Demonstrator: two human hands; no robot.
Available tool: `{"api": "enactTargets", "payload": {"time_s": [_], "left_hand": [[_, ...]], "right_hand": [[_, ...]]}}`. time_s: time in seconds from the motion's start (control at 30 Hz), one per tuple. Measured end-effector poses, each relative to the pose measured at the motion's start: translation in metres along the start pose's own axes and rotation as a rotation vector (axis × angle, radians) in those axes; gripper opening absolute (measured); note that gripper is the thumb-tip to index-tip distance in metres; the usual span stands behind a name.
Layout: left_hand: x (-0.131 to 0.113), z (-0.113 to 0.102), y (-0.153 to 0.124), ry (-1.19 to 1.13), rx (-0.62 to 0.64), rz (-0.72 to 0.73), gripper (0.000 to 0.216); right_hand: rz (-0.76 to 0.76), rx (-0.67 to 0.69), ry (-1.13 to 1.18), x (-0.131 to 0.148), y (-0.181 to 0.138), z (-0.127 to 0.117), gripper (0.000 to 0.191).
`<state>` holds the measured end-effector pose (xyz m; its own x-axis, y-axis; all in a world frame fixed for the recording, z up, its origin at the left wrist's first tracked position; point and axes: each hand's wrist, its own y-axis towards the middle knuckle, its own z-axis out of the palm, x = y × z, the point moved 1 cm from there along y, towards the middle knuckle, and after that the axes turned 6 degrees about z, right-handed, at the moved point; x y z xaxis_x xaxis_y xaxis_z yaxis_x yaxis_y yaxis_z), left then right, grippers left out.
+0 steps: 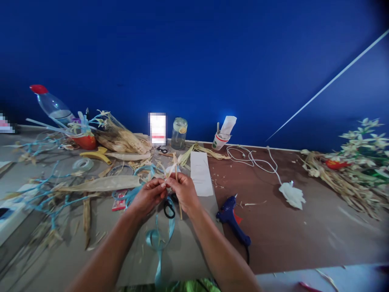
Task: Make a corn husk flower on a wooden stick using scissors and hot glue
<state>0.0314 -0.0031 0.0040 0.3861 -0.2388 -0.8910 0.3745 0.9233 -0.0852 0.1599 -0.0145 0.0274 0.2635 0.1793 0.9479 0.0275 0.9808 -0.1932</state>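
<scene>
Forearms (112,243) cross table edge (291,268), right hand (186,191) gripping stick (176,165), glue gun (234,225) apart

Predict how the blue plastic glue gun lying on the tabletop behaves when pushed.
The blue plastic glue gun looks rigid, judging by its moulded body. Lying on its side, it probably slides or pivots rather than rolls. The dark cord at its handle end may tug it.

Along the back edge of the bench (273,247) stood one red-capped bottle (54,107), one red bowl (85,140), one glass jar (178,138) and one white cup (219,142). Nearer the front edge were two hands, left hand (148,196) and right hand (184,190), one thin stick (176,164), one blue glue gun (232,221). Overlapping husks (103,183) were uncountable.
</scene>
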Motion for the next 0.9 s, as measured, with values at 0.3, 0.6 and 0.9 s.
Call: {"api": "enactTargets", "payload": {"time_s": [0.3,0.6,0.9], "left_hand": [[0.0106,-0.0031,0.0022,-0.02,-0.038,0.051,0.021],[0.007,0.0016,-0.0003,0.007,-0.078,0.054,0.025],[0.0074,0.0033,-0.0009,0.004,-0.103,0.058,0.028]], "right_hand": [[0.063,-0.025,0.14,0.0018,-0.003,0.0079,0.022],[0.055,-0.051,0.149,-0.0003,-0.0026,0.0098,0.021],[0.066,-0.052,0.161,0.0,-0.0032,0.0086,0.019]]}}
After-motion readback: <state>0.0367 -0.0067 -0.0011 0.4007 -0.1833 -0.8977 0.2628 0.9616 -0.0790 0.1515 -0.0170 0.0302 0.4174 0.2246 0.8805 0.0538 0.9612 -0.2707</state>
